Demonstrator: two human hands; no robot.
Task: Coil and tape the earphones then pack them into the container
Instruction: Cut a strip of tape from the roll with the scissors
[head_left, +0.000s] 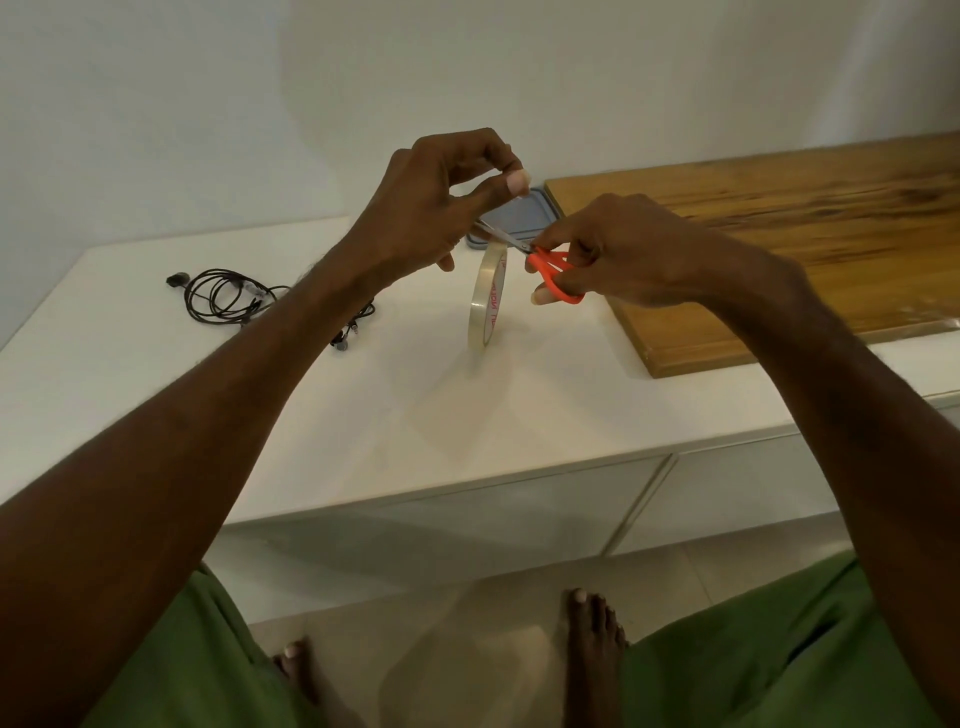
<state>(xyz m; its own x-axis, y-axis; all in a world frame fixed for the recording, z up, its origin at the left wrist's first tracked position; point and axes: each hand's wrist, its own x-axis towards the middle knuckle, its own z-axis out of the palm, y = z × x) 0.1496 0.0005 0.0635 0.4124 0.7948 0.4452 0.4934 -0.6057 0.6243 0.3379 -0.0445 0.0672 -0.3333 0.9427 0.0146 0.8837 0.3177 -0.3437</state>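
Note:
My left hand (436, 208) is raised over the white cabinet top and pinches the free end of clear tape between thumb and forefinger. The tape roll (487, 301) hangs on edge below it, just above the surface. My right hand (623, 254) grips orange-handled scissors (550, 270), whose blades cross the tape strip just above the roll. Black earphones (228, 296) lie in a loose coil on the left of the top, partly hidden by my left forearm. A grey-blue container (514, 218) sits behind my hands, mostly hidden.
A wooden board (779, 249) lies on the right part of the white cabinet top (363, 415). A white wall rises close behind. The cabinet's front edge is near my green-clad knees, with my bare feet on the tiled floor below.

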